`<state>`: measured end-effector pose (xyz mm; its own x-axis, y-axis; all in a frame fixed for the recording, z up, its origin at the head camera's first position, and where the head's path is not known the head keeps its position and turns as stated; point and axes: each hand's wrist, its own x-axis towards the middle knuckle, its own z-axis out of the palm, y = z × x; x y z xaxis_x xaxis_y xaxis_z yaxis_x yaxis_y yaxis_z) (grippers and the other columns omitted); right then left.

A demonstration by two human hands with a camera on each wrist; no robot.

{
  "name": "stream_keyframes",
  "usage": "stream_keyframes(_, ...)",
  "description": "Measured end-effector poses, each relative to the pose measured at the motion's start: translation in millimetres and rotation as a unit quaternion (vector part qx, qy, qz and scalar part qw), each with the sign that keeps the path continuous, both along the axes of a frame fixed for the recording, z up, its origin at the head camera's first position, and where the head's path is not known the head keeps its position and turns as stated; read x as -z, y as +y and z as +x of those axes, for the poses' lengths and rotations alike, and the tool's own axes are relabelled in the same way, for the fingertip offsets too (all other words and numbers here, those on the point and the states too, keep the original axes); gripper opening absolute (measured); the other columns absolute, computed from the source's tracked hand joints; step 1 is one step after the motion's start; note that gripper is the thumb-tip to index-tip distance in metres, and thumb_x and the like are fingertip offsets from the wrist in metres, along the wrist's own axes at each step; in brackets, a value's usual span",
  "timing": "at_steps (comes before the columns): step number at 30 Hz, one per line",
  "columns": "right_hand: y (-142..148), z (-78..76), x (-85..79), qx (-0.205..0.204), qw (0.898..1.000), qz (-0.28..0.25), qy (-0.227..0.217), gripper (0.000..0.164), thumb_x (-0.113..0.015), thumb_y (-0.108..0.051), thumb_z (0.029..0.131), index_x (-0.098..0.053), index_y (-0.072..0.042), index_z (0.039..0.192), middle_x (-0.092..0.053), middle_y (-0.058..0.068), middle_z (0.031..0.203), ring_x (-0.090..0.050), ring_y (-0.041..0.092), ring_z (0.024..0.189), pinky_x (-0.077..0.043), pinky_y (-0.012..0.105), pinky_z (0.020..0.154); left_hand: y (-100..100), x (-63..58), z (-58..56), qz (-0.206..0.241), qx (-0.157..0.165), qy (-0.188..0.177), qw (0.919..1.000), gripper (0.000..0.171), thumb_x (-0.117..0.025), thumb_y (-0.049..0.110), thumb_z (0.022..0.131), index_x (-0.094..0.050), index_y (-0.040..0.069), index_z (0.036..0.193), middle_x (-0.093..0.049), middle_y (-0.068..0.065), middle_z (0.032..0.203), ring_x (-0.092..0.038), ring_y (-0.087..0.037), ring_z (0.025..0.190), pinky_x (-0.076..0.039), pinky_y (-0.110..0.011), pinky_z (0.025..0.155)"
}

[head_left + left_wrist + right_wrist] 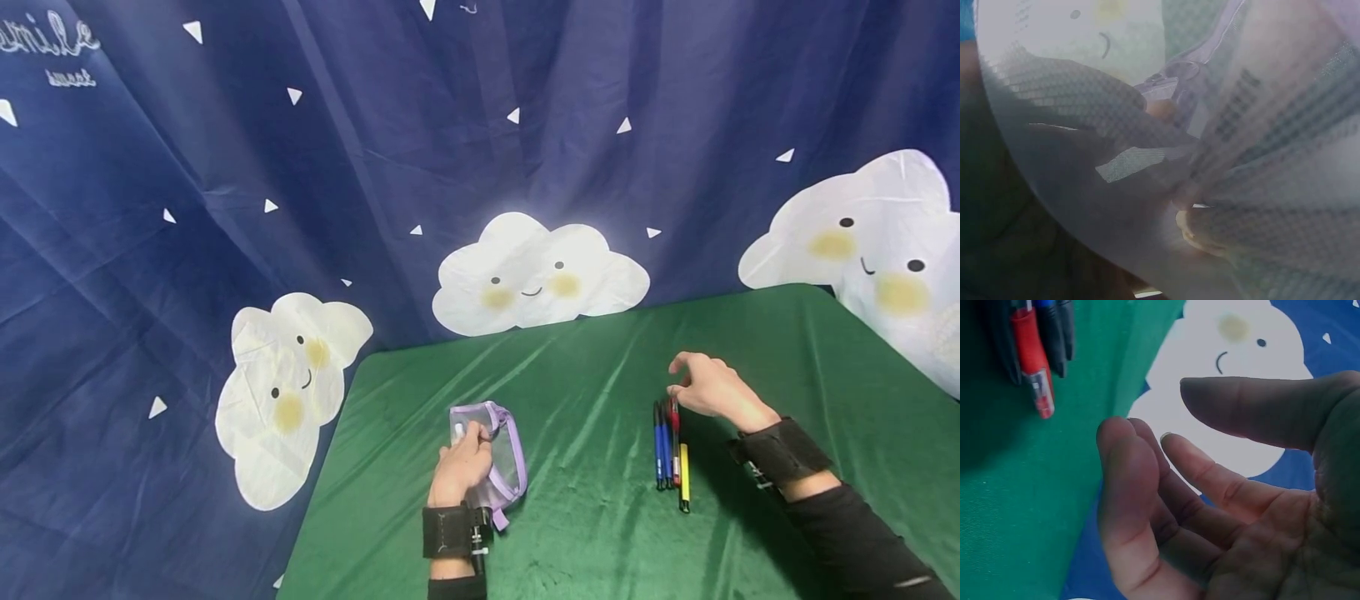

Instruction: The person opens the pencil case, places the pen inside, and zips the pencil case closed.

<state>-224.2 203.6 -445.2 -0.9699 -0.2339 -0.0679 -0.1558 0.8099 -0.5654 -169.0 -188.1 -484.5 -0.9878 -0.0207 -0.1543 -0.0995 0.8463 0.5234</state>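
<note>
My left hand (462,465) pinches a see-through mesh pencil pouch (519,457) with lilac trim, lying on the green cloth. In the left wrist view the mesh (1279,150) draws together in folds toward the fingertips and covers most of the picture. Over the far end of a row of pens hovers my right hand (716,390), fingers curved, thumb apart, nothing between them. The row has blue pens (664,446) and a red pen (676,443), with a yellow pen (684,479) set slightly nearer. Dark tips and the red pen (1030,344) show in the right wrist view.
Green cloth (585,500) with creases covers the table. Behind it hangs a dark blue curtain (465,158) printed with white triangles and smiling clouds. The pouch lies left of the pens, with a stretch of cloth between.
</note>
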Motion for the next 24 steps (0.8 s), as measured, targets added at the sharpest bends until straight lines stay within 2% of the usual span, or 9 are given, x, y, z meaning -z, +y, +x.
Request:
stream_keyframes(5, 1, -2.9, 7.9, 0.007, 1.0, -0.001, -0.029, 0.043, -0.064, -0.016, 0.094, -0.054, 0.011, 0.125, -0.065, 0.016, 0.084, -0.057, 0.022, 0.064, -0.045, 0.033, 0.056, -1, -0.5, -0.3, -0.006, 0.003, 0.01, 0.9999, 0.012, -0.044, 0.023, 0.099, -0.051, 0.021, 0.108, -0.07, -0.014, 0.125, -0.056, -0.043, 0.107, -0.045, -0.062, 0.094)
stream_keyframes(8, 2, -2.7, 11.7, 0.019, 0.998, -0.006, -0.058, 0.046, -0.064, -0.018, 0.094, -0.052, 0.011, 0.128, -0.062, 0.015, 0.083, -0.057, 0.02, 0.06, -0.047, 0.032, 0.053, -1, -0.9, 0.4, -0.009, 0.002, 0.014, 0.9999, 0.011, -0.044, 0.023, 0.099, -0.051, 0.021, 0.106, -0.07, -0.014, 0.123, -0.056, -0.043, 0.104, -0.046, -0.061, 0.09)
stream_keyframes(13, 6, -1.3, 17.7, 0.025, 0.996, -0.01, -0.083, 0.045, -0.062, -0.014, 0.092, -0.051, 0.012, 0.127, -0.062, 0.026, 0.097, -0.061, 0.023, 0.064, -0.053, 0.034, 0.055, -2, -1.1, 0.8, -0.01, -0.004, 0.011, 0.9999, 0.01, -0.045, 0.023, 0.098, -0.052, 0.021, 0.106, -0.07, -0.013, 0.123, -0.055, -0.042, 0.1, -0.046, -0.06, 0.087)
stream_keyframes(20, 8, -0.9, 25.9, 0.026, 0.995, -0.007, -0.1, 0.044, -0.058, -0.008, 0.087, -0.051, 0.014, 0.125, -0.057, 0.019, 0.09, -0.06, 0.023, 0.064, -0.053, 0.034, 0.054, -2, 1.7, 0.9, -0.012, -0.008, 0.012, 0.9998, 0.009, -0.045, 0.024, 0.098, -0.051, 0.023, 0.105, -0.07, -0.012, 0.122, -0.054, -0.039, 0.097, -0.047, -0.056, 0.082)
stream_keyframes(24, 8, -1.6, 29.5, 0.033, 0.994, 0.002, -0.106, 0.046, -0.057, -0.006, 0.084, -0.051, 0.017, 0.124, -0.057, 0.021, 0.091, -0.06, 0.024, 0.065, -0.055, 0.033, 0.054, -2, 2.1, 1.4, -0.013, -0.006, 0.013, 0.9998, 0.01, -0.045, 0.023, 0.098, -0.051, 0.022, 0.105, -0.07, -0.011, 0.118, -0.053, -0.037, 0.095, -0.046, -0.053, 0.08)
